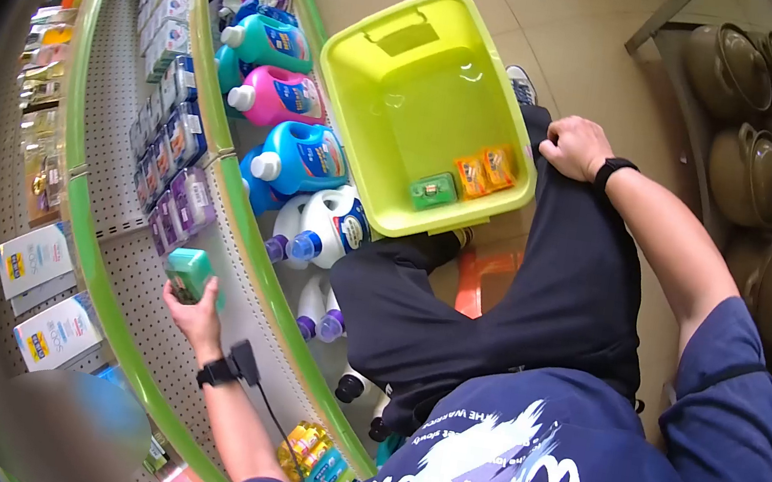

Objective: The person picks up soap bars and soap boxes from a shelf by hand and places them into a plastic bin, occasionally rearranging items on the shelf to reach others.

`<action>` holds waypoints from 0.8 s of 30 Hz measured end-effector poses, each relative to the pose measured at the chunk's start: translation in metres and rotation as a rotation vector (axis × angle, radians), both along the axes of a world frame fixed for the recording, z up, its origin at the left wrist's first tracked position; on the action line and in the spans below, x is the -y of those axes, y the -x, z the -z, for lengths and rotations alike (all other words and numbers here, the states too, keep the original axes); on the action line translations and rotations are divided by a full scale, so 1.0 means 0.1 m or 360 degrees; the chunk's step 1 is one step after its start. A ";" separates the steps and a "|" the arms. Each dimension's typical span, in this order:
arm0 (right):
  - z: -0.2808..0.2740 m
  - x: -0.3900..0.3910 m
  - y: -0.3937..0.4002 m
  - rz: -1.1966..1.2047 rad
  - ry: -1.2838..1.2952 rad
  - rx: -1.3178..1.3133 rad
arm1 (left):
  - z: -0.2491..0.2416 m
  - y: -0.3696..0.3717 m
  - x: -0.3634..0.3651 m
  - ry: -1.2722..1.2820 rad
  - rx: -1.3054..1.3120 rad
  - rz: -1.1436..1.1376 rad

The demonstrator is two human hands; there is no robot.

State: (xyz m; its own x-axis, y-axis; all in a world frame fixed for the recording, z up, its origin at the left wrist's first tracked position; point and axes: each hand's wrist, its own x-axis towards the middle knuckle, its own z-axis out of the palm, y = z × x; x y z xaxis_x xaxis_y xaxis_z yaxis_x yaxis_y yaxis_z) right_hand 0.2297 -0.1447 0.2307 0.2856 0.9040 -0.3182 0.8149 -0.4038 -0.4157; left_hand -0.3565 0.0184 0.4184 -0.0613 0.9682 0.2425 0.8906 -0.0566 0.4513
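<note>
Green pack (190,275) clamped in left grip (197,316) over perforated shelf (250,313), right grip (577,148) unclear, tiled floor (568,35) ahead.

Navy T-shirt (639,474) here, short sleeves (726,387), and right across the front a white brushstroke print (516,442) tinged with violet, big white capitals alongside, smaller lettering about it, "enthusiasm" among the words. Black trousers (585,299), then a dark shoe (521,85) marked with white. Black right wristband (613,169), black left wristband (215,374), and there, beside the left one, a black block (244,362) with a thin black cable (271,413).
</note>
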 end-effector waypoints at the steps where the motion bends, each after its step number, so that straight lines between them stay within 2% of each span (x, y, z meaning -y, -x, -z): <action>1: -0.01 -0.02 -0.01 -0.0020 0.0028 0.0005 | -0.08 -0.31 0.18 0.0099 0.0149 0.0168; 2: -0.04 -0.04 -0.01 -0.0024 0.0062 0.0008 | -0.11 -0.66 0.33 0.0192 0.0300 0.0324; 3: -0.05 -0.05 -0.02 -0.0046 0.0072 0.0001 | -0.07 -0.93 0.41 0.0280 0.0259 0.0524; 4: -0.06 -0.07 -0.02 -0.0070 0.0095 -0.0007 | -0.10 -1.40 0.51 0.0338 -0.0018 0.0701; 7: -0.10 -0.11 -0.03 -0.0073 0.0140 -0.0035 | 0.52 -2.15 0.47 0.0629 0.0209 0.1133; 11: 0.00 -0.06 -0.08 -0.0060 0.0018 -0.0076 | 1.89 -2.57 0.21 0.0844 -0.0565 0.1285; 13: 0.05 -0.02 -0.10 -0.0001 -0.0072 -0.0137 | 2.36 -2.67 0.10 0.1112 -0.0831 0.1240; 16: 0.03 -0.02 -0.13 0.0034 -0.0101 -0.0205 | 2.81 -2.72 0.04 0.1379 -0.0958 0.1118; 20: 0.02 -0.06 -0.20 0.0044 -0.0103 -0.0292 | 3.17 -2.70 0.01 0.1306 -0.0949 0.1259; 24: 0.04 -0.09 -0.27 -0.0030 -0.0169 -0.0280 | 3.52 -2.66 -0.02 0.1539 -0.0980 0.1313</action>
